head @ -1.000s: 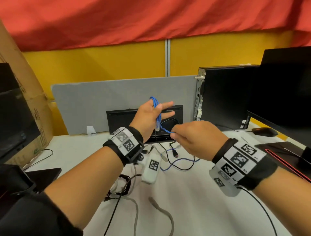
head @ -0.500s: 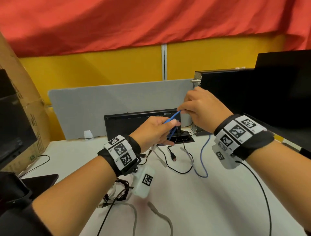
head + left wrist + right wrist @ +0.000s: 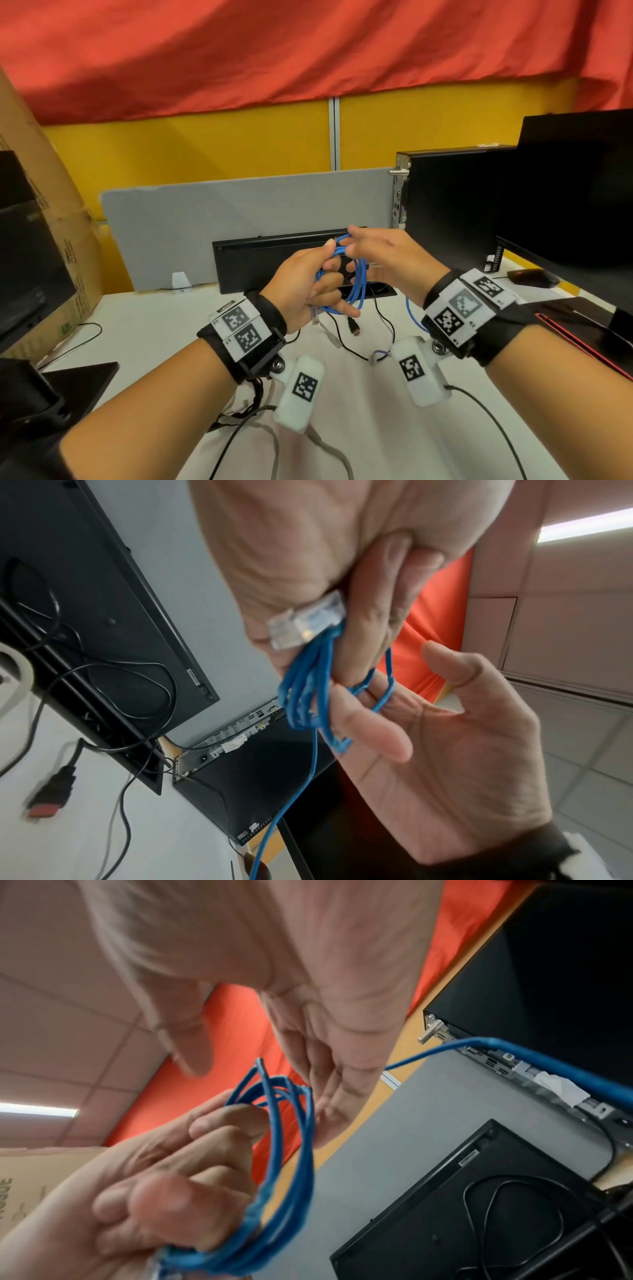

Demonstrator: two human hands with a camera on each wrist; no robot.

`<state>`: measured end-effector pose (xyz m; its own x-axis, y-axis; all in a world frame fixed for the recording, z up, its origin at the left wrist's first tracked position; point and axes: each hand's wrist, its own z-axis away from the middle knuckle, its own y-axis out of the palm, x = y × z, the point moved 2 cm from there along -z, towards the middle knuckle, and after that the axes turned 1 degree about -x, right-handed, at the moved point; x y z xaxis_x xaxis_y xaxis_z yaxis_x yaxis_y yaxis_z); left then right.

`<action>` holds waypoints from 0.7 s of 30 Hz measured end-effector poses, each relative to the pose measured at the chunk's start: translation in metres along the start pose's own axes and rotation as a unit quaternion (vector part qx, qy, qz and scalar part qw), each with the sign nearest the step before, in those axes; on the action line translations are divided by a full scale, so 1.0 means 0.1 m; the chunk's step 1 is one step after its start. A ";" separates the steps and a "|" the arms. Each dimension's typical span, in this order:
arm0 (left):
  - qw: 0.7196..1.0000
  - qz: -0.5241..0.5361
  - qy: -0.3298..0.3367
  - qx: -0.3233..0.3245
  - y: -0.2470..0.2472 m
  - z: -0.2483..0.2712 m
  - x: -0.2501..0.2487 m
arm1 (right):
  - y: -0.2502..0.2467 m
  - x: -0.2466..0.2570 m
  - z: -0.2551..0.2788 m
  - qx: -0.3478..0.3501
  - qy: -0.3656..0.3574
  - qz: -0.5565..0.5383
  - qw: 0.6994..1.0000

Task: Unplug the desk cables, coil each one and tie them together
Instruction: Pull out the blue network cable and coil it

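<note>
Coiling the blue cable [image 3: 356, 284]: my left hand [image 3: 305, 291] grips several loops, right hand [image 3: 387, 260] open-fingered beside them; its tail, other desk [image 3: 376, 428] cables and tying remain.

Cardboard box [image 3: 51, 219]: dark print down its side, too blurred to read.
Wrist bands [image 3: 239, 329]: black-and-white square code markers, small characters illegible.

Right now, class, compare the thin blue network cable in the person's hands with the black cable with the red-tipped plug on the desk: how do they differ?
The thin blue network cable is wound into several loops; the black cable with the red-tipped plug trails loose, uncoiled. The blue one is held up by the left hand, with the right hand at its top; the black one lies untouched on the white desk. Both show a free plug end.
</note>
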<state>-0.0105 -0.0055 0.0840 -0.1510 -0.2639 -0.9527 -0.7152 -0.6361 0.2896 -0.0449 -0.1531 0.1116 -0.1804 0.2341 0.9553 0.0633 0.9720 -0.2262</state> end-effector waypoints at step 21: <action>0.994 -0.066 0.017 -0.085 0.08 -0.03 -0.05 | 0.13 -0.08 0.12 -0.168 -0.145 0.376 0.899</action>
<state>-0.0141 -0.0115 0.0910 -0.0389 -0.1919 -0.9806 -0.6011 -0.7795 0.1764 -0.0547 -0.1424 0.0984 -0.2081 0.8661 0.4545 0.5599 0.4865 -0.6707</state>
